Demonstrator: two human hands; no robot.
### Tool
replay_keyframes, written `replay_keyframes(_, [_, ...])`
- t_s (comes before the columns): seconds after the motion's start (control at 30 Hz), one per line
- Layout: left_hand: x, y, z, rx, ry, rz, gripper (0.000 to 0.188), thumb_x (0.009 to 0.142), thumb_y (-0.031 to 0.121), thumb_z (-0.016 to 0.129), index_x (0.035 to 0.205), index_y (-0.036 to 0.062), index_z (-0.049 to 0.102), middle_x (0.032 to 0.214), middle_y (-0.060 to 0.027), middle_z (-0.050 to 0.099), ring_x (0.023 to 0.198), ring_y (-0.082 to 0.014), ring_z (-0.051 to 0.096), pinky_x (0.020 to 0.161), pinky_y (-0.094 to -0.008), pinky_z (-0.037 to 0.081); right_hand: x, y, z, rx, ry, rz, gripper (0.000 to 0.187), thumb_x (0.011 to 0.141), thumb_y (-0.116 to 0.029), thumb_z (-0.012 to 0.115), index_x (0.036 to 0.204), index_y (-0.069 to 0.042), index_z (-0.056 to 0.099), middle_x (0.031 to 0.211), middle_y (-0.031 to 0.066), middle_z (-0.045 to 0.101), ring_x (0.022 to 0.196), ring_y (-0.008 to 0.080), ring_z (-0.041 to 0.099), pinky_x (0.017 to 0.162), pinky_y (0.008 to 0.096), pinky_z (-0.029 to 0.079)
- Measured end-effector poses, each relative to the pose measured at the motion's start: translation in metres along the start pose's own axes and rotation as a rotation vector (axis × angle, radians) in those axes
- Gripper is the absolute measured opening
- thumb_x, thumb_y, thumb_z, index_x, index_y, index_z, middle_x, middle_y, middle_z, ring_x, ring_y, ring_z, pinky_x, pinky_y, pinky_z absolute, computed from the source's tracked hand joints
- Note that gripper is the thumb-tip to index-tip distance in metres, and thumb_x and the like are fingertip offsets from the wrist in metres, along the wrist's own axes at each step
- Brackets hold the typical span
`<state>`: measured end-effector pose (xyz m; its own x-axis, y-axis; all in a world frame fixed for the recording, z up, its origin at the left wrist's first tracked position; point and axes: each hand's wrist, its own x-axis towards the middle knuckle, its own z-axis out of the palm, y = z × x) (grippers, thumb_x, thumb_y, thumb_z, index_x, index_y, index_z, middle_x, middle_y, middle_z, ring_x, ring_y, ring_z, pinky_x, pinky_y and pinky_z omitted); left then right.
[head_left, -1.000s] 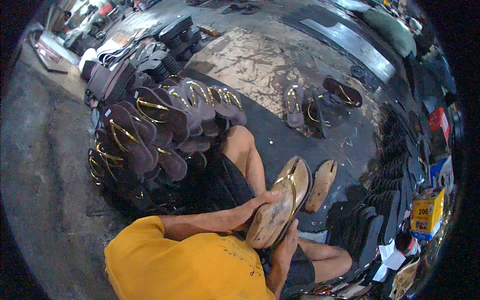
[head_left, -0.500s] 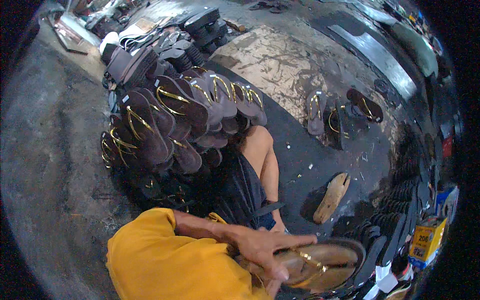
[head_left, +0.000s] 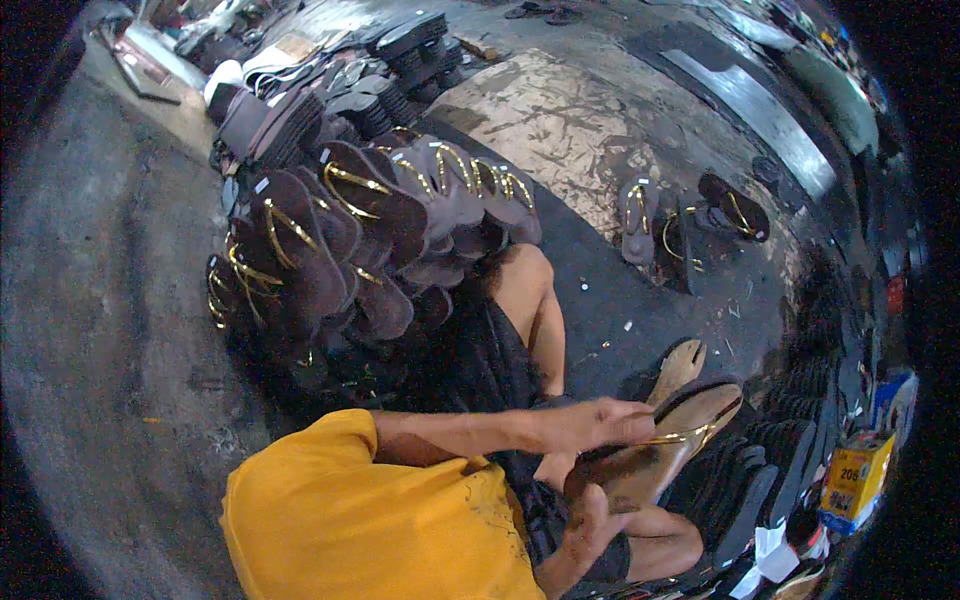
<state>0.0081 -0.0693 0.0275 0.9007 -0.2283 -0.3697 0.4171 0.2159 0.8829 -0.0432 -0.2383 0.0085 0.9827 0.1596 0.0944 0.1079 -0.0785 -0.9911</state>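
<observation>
A sandal [head_left: 622,478] with a dark sole and thin gold straps is held in front of me, its toe tilted up to the right. Its tan, worn upper face looks like a wooden foot form set under the straps. My left hand [head_left: 597,424] reaches across from the yellow sleeve, its fingers closed at the gold strap. Lower down, my right hand [head_left: 590,532] grips the heel end, thumb along the side; its other fingers are partly hidden. Just beyond the toe, a loose wooden foot form [head_left: 680,366] with a slit tip lies on the floor.
Many dark sandals with gold straps [head_left: 300,245] are heaped at my left. Stacked soles [head_left: 375,105] stand behind them. A few more sandals [head_left: 637,222] lie far right, near a pale worn sheet [head_left: 545,105]. Rows of dark soles [head_left: 735,490] and a yellow-blue box [head_left: 858,482] are at right.
The sandal has swung from nearly level to toe-up. My left hand has moved up and right, from spread over the sandal to closed at its strap. My right hand shows more clearly.
</observation>
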Motion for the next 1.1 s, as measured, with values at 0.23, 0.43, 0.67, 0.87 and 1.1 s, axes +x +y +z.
replay_keyframes(0.23, [-0.012,-0.018,-0.009,0.465,0.093,0.324,0.047,0.114,0.048,0.052,0.120,0.0029,0.063,0.095,-0.0146,0.067,0.096,-0.0198,0.073,0.077,-0.0383,0.060,0.003,-0.001,-0.022,0.046,0.162,0.103,0.120,0.085,-0.039,0.085,0.173,-0.012,0.008,0.175,0.0167,0.021,0.157,0.0381,0.034,0.126,0.0512,0.035])
replay_keyframes(0.43, [-0.025,0.001,-0.024,-0.004,-0.147,0.314,0.042,0.114,0.044,0.055,0.100,0.0045,0.057,0.085,-0.0026,0.058,0.078,-0.0075,0.060,0.063,-0.0296,0.051,0.008,-0.002,-0.025,-0.018,0.217,0.051,0.122,0.084,-0.034,0.085,0.173,-0.012,0.005,0.176,0.0171,0.018,0.158,0.0384,0.032,0.127,0.0515,0.033])
replay_keyframes(0.67, [-0.042,-0.027,-0.009,-0.318,-0.288,0.198,0.040,0.112,0.039,0.062,0.091,0.0060,0.055,0.080,0.0009,0.058,0.078,-0.0066,0.050,0.064,-0.0303,0.043,0.008,-0.015,-0.054,-0.035,0.250,0.122,0.125,0.082,-0.028,0.085,0.173,-0.012,0.001,0.176,0.0175,0.015,0.158,0.0388,0.031,0.128,0.0518,0.032])
replay_keyframes(0.87, [-0.004,-0.118,-0.014,-0.199,-0.341,-0.127,0.036,0.110,0.041,0.062,0.122,0.0066,0.061,0.105,-0.0020,0.064,0.089,-0.0163,0.059,0.074,-0.0326,0.046,-0.005,-0.012,-0.047,0.056,0.060,0.289,0.127,0.081,-0.023,0.084,0.173,-0.011,-0.002,0.177,0.0179,0.013,0.159,0.0392,0.029,0.128,0.0521,0.030])
replay_keyframes(1.1, [0.037,-0.059,-0.037,-0.522,-0.175,0.204,0.063,0.112,0.052,0.052,0.154,0.0052,0.049,0.148,-0.0057,0.057,0.128,-0.0210,0.058,0.109,-0.0358,0.046,0.039,-0.008,-0.021,0.079,-0.158,0.217,0.130,0.079,-0.017,0.084,0.173,-0.011,-0.006,0.178,0.0183,0.009,0.160,0.0396,0.028,0.129,0.0524,0.029])
